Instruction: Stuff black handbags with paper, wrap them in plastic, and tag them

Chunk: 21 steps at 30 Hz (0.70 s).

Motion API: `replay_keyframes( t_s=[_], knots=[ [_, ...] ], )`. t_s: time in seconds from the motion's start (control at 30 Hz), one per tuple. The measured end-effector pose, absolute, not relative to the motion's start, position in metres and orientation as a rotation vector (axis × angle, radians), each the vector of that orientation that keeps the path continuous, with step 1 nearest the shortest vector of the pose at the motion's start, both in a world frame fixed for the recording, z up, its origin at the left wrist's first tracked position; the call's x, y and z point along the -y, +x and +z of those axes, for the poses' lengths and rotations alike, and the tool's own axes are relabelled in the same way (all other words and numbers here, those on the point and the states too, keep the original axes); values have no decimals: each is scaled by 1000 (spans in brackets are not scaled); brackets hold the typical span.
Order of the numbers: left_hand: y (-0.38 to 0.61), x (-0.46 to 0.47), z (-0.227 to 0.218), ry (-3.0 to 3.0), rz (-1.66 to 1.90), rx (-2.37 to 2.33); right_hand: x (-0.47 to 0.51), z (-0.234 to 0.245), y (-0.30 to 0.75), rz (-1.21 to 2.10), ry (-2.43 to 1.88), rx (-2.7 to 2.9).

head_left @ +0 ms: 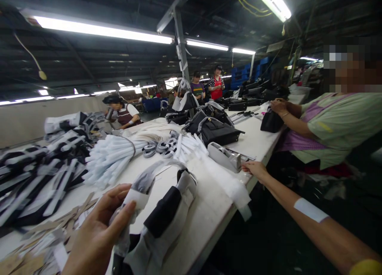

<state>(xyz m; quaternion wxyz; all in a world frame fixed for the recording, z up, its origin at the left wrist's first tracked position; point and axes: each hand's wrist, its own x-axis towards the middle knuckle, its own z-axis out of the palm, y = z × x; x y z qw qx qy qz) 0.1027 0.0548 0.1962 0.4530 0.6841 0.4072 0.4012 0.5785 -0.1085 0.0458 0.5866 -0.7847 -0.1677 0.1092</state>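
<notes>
My left hand (98,231) is at the bottom left, fingers and thumb closed on a white foam wrap (135,197) around a black bag part (164,215) that lies on the white table (205,227). My right hand (255,169) reaches out to the table's edge, with a white strip stuck on the forearm. Its fingers are stretched out flat and hold nothing, their tips right beside the base of a grey tape dispenser (225,155).
A bundle of white-wrapped straps (110,157), tape rolls (158,148), black handbags (219,132) and a pile of black and white straps (36,171) cover the table. Cardboard pieces (41,233) lie at the near left. A person (331,124) on the right holds a black bag (271,122); others work farther back.
</notes>
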Motion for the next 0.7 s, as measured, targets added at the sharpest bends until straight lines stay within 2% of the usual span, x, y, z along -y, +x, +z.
replay_keyframes(
  t_s=[0.17,0.3,0.43,0.53,0.7],
  knots=[
    [110,-46,199,1653,1033,-994,99,57,510,281,-1617,488],
    [120,-36,198,1626,1112,-896,86,100,409,502,-1212,832],
    [123,-34,194,1678,1076,-806,74,149,322,684,-989,1081],
    [121,-34,192,1756,1081,-756,58,170,286,735,-952,1139],
    [116,-31,191,1805,1100,-698,34,173,267,775,-1074,1098]
  ],
)
